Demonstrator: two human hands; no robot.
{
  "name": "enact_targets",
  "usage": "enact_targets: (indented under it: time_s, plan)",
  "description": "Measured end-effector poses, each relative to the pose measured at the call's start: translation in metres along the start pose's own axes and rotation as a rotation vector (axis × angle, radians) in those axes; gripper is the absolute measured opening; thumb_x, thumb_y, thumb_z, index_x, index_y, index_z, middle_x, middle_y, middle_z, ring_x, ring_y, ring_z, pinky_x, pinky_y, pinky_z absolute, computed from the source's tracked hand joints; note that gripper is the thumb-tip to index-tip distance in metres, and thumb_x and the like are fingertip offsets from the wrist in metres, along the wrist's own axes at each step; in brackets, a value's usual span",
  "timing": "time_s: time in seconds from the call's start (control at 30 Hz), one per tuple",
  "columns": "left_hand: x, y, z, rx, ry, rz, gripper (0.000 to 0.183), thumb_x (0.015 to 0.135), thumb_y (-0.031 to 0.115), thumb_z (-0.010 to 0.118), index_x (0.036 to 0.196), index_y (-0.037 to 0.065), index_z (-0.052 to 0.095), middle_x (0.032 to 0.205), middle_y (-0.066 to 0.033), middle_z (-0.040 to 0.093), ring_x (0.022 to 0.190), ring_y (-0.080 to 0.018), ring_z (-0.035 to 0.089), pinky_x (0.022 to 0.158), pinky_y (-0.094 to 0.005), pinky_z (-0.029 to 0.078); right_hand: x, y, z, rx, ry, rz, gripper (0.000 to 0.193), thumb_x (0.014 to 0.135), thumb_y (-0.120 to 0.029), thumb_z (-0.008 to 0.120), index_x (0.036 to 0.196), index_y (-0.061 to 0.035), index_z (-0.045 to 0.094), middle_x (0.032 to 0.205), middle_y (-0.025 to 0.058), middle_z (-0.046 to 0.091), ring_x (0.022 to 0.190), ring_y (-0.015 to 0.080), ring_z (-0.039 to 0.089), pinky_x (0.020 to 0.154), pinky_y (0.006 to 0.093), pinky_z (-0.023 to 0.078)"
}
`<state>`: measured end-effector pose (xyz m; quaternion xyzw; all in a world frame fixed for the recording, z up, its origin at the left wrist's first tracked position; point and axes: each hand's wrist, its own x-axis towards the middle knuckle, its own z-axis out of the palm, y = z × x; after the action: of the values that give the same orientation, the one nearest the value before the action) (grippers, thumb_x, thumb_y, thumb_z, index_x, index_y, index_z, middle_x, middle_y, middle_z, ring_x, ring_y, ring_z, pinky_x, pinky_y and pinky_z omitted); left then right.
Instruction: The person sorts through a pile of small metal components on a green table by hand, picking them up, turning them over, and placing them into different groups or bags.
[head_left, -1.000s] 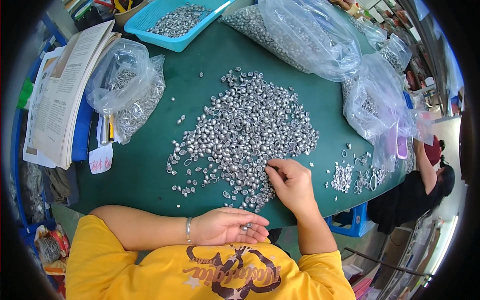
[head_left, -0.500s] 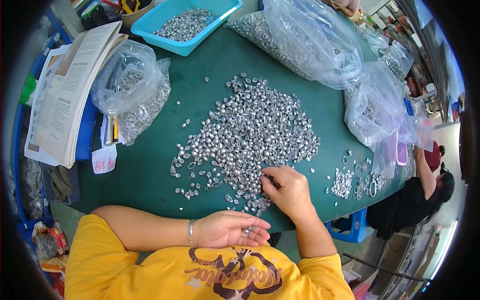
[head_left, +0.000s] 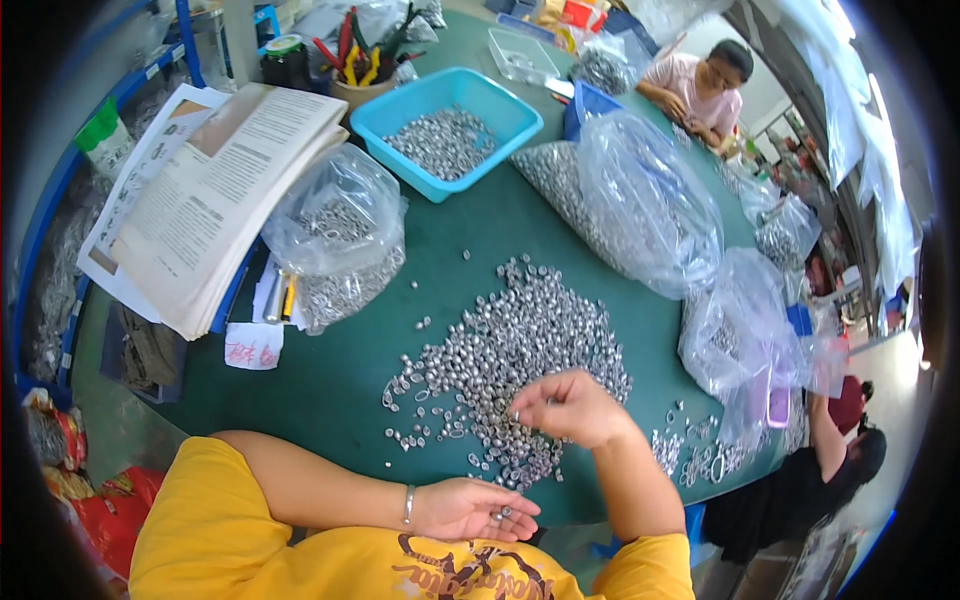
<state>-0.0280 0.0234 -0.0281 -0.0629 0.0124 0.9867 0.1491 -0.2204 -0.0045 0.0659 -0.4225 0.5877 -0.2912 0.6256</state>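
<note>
A large heap of small silver cup-shaped metal pieces (head_left: 540,330) is spread over the green table. My left hand (head_left: 470,508) lies palm up and slightly cupped by the table's near edge, a couple of the silver pieces (head_left: 502,513) resting on its fingers. Over the right near part of the heap, my right hand (head_left: 572,408) is closed in a pinch. At its fingertips shows a small silver piece (head_left: 516,415), partly covered by the fingers.
A blue plastic basket (head_left: 370,122) of similar pieces stands beyond the heap. Clear bags (head_left: 340,255) of metal parts sit left and right. Papers (head_left: 240,190) lie at far left. Loose rings (head_left: 700,462) lie at right. Two other people (head_left: 705,95) are further off.
The view has tilted up, showing more of the far table and another person there. My right hand has lifted slightly from the heap, with a piece at its fingertips. My left hand stays palm up.
</note>
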Motion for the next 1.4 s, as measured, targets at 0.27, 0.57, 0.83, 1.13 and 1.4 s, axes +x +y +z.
enact_targets:
  time_s: [0.27, 0.57, 0.83, 1.13, 1.4]
  plan:
    - [-0.003, 0.001, -0.003, -0.022, -0.073, 0.049, 0.045, 0.094, 0.025, 0.032, 0.127, -0.005, 0.033, 0.116, -0.0142, 0.046, 0.109, -0.0203, 0.045, 0.098, -0.0315, 0.034, 0.077, -0.106, -0.02, 0.775, 0.223, -0.572, 0.025, 0.089, -0.021, 0.044, 0.1, 0.0004, 0.051, 0.053, -0.0048, 0.028, 0.042, 0.006, 0.024, 0.038, 0.0209, 0.02]
    - [0.0, 0.0, -0.01, -0.235, -0.174, 0.104, 0.05, 0.093, 0.032, 0.032, 0.127, -0.004, 0.033, 0.117, -0.0165, 0.048, 0.11, -0.0235, 0.046, 0.096, -0.0347, 0.036, 0.002, -0.004, 0.057, 0.164, 0.244, -0.436, 0.017, 0.091, -0.016, 0.042, 0.096, -0.0036, 0.052, 0.059, -0.001, 0.043, 0.045, 0.0073, 0.035, 0.04, 0.0217, 0.031]
    - [-0.011, -0.006, 0.002, -0.227, 0.091, 0.116, 0.037, 0.092, 0.022, 0.033, 0.121, 0.001, 0.041, 0.115, -0.01, 0.049, 0.104, -0.019, 0.049, 0.086, -0.0348, 0.042, -0.049, 0.031, 0.067, -0.738, 0.233, -1.044, 0.012, 0.067, 0.001, 0.057, 0.078, -0.0023, 0.059, 0.077, 0.0073, 0.06, 0.067, 0.0219, 0.058, 0.063, 0.0323, 0.046]
    - [-0.008, 0.0, 0.002, -0.104, 0.004, 0.041, 0.039, 0.095, 0.024, 0.028, 0.116, -0.004, 0.045, 0.103, -0.0107, 0.054, 0.088, -0.0177, 0.055, 0.077, -0.0302, 0.044, -0.011, 0.07, 0.01, -1.004, 0.716, -0.645, 0.014, 0.068, 0.002, 0.062, 0.08, -0.0019, 0.059, 0.077, 0.0088, 0.054, 0.07, 0.0263, 0.051, 0.063, 0.0342, 0.043]
    - [-0.008, 0.002, 0.003, -0.106, 0.018, 0.04, 0.039, 0.095, 0.024, 0.028, 0.116, -0.004, 0.045, 0.101, -0.011, 0.054, 0.088, -0.018, 0.055, 0.078, -0.0302, 0.044, -0.019, 0.069, 0.012, -1.128, 0.675, -0.602, 0.017, 0.067, 0.003, 0.06, 0.083, -0.0009, 0.058, 0.083, 0.0112, 0.053, 0.073, 0.0277, 0.051, 0.065, 0.0351, 0.044]
